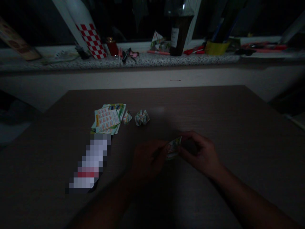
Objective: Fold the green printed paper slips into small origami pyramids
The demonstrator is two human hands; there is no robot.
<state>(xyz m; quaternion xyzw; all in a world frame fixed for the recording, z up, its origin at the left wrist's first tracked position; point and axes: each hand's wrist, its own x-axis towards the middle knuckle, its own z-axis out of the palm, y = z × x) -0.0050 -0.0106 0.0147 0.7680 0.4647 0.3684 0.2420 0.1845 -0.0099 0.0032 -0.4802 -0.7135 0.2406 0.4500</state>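
Over the middle of the dim wooden table (202,105), a small folded piece of printed paper (174,147) is pinched between my two hands. My left hand (150,159) grips its left side with thumb and fingers closed. On the other side, my right hand (202,152) holds the right edge between thumb and fingertips. Beyond my left hand stand small folded paper pieces: a single one (127,117) and a joined pair (142,118). Left of them lies a stack of printed paper sheets (107,119), green and white, overlapping at angles.
A blurred-out, phone-like object (89,165) lies left of my forearm. Along the granite windowsill (147,60) stand a red-and-white checkered bottle (91,39), a small red jar (111,46), a dark labelled cup (177,35), a yellow tape roll (216,47) and scattered pens.
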